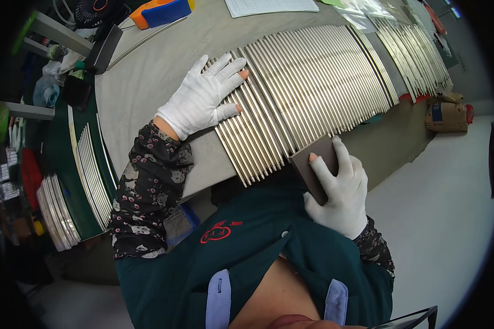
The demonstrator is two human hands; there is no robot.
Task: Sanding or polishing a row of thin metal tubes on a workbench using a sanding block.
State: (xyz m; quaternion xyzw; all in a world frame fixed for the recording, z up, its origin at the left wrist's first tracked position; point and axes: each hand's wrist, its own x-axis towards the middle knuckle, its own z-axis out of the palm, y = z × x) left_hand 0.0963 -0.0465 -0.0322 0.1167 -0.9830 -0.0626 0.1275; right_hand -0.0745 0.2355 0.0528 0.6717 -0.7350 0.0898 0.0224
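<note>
Dozens of thin metal rods (307, 93) lie side by side in one flat fanned row across the grey table (148, 77), near ends hanging just over the table edge closest to the person. Left hand (203, 98), white glove with cut fingertips, lies flat on the row's left end, fingers spread and pressing down, holding nothing; likely it keeps the rods from rolling or shifting. Right hand (340, 192), same kind of glove, pinches a small dark flat block (315, 164) between thumb and fingers, held right at the overhanging rod ends, touching or just short of them, cannot tell which. Looks like a sanding or polishing pad brought to the rod tips; the overhang probably gives it free access.

Relative to the rod row: a second batch of rods (414, 52) lies to its right, further back on the table; more rod bundles (90, 175) sit on a green surface left of it; a paper sheet (269, 6) and an orange-and-blue tool (159, 12) rest beyond it; a brown bag (447, 115) sits on the floor off its right end.
</note>
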